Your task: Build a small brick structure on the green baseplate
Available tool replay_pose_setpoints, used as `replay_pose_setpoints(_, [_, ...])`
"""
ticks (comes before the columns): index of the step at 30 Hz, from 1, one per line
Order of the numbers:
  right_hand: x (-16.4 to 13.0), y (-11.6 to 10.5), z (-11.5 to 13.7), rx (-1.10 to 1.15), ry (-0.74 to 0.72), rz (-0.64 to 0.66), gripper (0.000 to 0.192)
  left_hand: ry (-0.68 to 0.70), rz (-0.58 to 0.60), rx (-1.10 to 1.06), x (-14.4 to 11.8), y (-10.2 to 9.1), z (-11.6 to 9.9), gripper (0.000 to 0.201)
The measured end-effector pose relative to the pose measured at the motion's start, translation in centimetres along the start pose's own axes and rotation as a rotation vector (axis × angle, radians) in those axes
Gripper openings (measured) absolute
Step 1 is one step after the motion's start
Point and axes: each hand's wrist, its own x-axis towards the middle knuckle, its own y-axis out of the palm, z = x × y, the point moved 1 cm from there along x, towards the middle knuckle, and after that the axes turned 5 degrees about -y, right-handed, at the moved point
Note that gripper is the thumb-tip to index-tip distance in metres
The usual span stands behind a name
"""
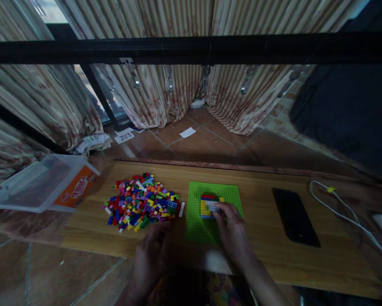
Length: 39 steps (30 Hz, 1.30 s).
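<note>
1. Head view: a low, light-coloured wooden board (257,255) lies over a brown tiled floor (210,140), and both of the person's hands work at its near edge.
2. The right hand (232,231) reaches onto a bright green studded square baseplate (232,195) in the middle of the board. Its fingertips (219,209) are drawn together on the right side of a small block of joined bricks (208,206), mostly yellow with red and blue along the top, which stands on the baseplate; whether they pinch a single brick cannot be told.
3. The left hand (151,257) rests at the near edge of the board, just beside the near rim of a loose heap of small multicoloured plastic bricks (142,202). Its fingers curl loosely downward; whether they hold a brick cannot be told.
4. The heap lies left of the baseplate, almost touching its left edge.
5. A flat black phone (294,216) lies face up on the board right of the baseplate, well apart from it.
6. A white cable (340,214) curves across the board's far right corner.
7. A clear plastic storage box with an orange label (50,182) sits on the floor at the board's left end.
8. Striped beige curtains (165,93) hang behind, crossed by a black horizontal bar (191,49).
</note>
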Motion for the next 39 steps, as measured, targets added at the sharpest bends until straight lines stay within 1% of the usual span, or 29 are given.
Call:
replay_pose_setpoints(3, [0.9, -1.7, -3.3, -0.079, 0.052, -0.046, 0.021, 0.128, 0.042, -0.018, 1.8, 1.9, -1.9, 0.024])
replay_pose_setpoints(6, [2.1, -2.1, -5.2, -0.118, 0.033, -0.008, 0.022, 0.208, 0.086, -0.022, 4.5, 4.0, -3.7, 0.024])
replay_pose_setpoints(10, [3.4, -1.6, -5.7, -0.136, -0.024, 0.074, 0.019, 0.22, 0.146, -0.039, 8.5, 6.7, -5.6, 0.026])
replay_pose_setpoints(12, [3.7, -1.3, -5.7, -0.141, -0.048, 0.112, 0.016, 0.218, 0.211, -0.055, 10.1, 8.0, -6.1, 0.028])
replay_pose_setpoints(15, [3.8, -1.0, -5.7, -0.15, -0.069, 0.144, 0.013, 0.195, 0.292, -0.043, 11.7, 9.6, -6.4, 0.03])
replay_pose_setpoints(18, [4.0, -1.1, -5.7, -0.158, -0.064, 0.174, 0.014, 0.147, 0.379, -0.012, 12.4, 10.7, -6.7, 0.032])
replay_pose_setpoints(21, [4.3, -1.3, -5.6, -0.158, -0.053, 0.204, 0.014, 0.129, 0.443, 0.001, 12.8, 11.4, -6.9, 0.031])
replay_pose_setpoints(27, [4.8, -1.6, -5.5, -0.091, -0.021, 0.212, 0.015, 0.105, 0.5, -0.007, 13.3, 12.0, -6.8, 0.028])
replay_pose_setpoints(39, [5.9, -1.6, -6.4, 0.038, 0.139, 0.29, 0.016, -0.028, 0.53, 0.033, 13.8, 12.6, -7.1, 0.03])
